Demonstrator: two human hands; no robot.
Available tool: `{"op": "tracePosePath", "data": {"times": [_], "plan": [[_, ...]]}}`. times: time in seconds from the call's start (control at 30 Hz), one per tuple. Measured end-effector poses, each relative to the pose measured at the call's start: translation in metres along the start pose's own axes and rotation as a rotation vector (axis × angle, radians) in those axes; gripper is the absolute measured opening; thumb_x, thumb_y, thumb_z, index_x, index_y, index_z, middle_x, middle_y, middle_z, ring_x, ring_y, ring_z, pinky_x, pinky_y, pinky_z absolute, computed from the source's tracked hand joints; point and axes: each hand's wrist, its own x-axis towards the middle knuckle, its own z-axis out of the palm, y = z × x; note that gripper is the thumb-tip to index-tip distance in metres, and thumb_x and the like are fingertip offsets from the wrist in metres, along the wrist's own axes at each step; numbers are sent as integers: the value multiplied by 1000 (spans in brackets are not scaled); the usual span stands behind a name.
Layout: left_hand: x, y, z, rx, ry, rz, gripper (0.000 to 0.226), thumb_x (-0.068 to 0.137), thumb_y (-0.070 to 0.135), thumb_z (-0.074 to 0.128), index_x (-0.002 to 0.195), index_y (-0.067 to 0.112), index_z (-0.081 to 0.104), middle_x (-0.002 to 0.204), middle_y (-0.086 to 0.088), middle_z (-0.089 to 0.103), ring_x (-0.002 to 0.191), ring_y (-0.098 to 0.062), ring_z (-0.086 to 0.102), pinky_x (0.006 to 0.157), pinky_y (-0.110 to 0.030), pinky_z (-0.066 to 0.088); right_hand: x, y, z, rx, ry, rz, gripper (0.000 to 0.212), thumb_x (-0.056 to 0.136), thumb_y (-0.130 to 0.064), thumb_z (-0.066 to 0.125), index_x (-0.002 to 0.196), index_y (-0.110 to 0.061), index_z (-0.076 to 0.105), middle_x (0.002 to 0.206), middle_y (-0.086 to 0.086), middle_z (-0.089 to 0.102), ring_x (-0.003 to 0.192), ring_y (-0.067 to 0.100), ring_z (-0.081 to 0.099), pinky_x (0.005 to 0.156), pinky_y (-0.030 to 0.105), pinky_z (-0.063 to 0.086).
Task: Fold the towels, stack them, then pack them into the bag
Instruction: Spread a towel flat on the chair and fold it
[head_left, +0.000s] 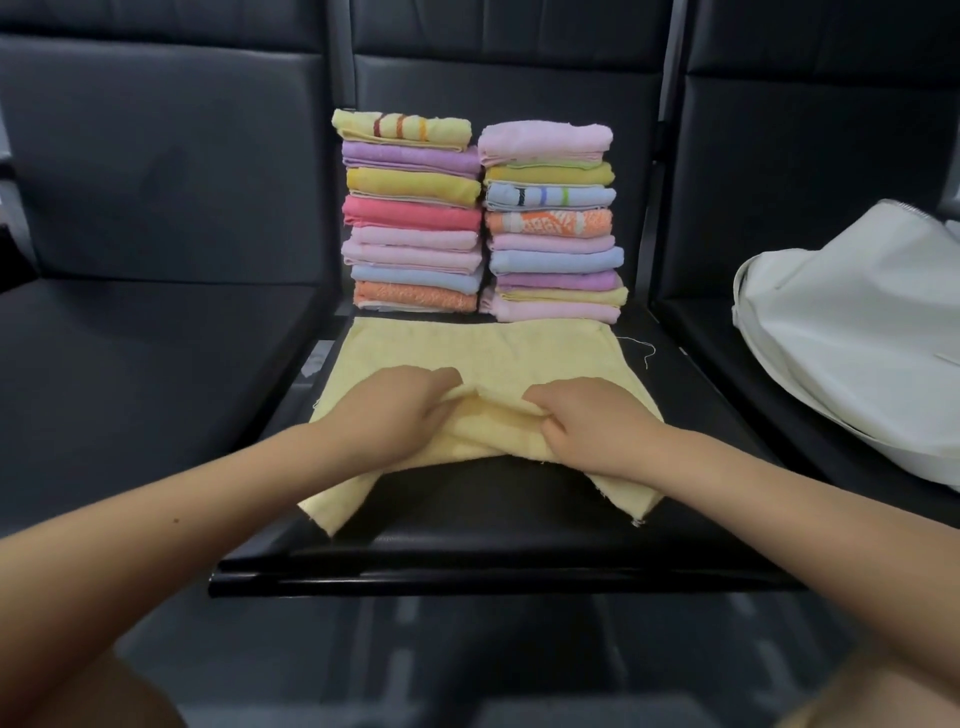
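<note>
A pale yellow towel lies spread on the middle black seat. My left hand and my right hand both pinch its near edge at the middle, bunching the cloth up between them; the two near corners hang flat to either side. Behind the towel stand two stacks of folded towels: the left stack topped by a yellow striped towel, the right stack topped by a pink one. A white bag lies on the seat to the right.
Black padded seats stand left and right of the middle one, with backrests behind. A loose thread trails from the towel's far right corner. The dark floor lies below the seat's front edge.
</note>
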Motion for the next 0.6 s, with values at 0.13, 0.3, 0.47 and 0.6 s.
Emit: {"op": "tracePosePath", "data": {"times": [0.13, 0.3, 0.47, 0.6], "plan": [[7, -13, -8, 12, 0, -60, 24, 97, 14, 43, 115, 11, 58, 99, -6, 64, 92, -24, 58, 75, -33, 42, 4, 13, -4, 15, 83, 173, 20, 90, -6, 40, 100, -17, 53, 90, 2, 56, 92, 27, 56, 64, 34, 35], [8, -34, -18, 39, 41, -214, 23, 93, 11, 42, 98, 13, 64, 80, 7, 55, 79, -17, 51, 66, -29, 36, 3, 41, 0, 58, 184, 387, 21, 88, -4, 40, 95, -11, 58, 88, 4, 55, 95, 30, 57, 62, 33, 32], [0, -31, -30, -111, 139, -446, 21, 87, 6, 41, 69, 6, 52, 71, -4, 55, 73, -25, 50, 58, -32, 35, -13, 49, -15, 767, 382, 469, 22, 96, -17, 50, 77, -10, 59, 78, 5, 56, 79, 21, 50, 62, 32, 35], [-3, -23, -36, -566, 58, -590, 26, 91, 5, 40, 98, 8, 64, 94, -7, 57, 93, -20, 52, 90, -42, 44, -34, 44, -22, 1017, 390, 533, 12, 99, -20, 52, 102, -16, 63, 92, 0, 59, 82, 12, 54, 68, 25, 42]]}}
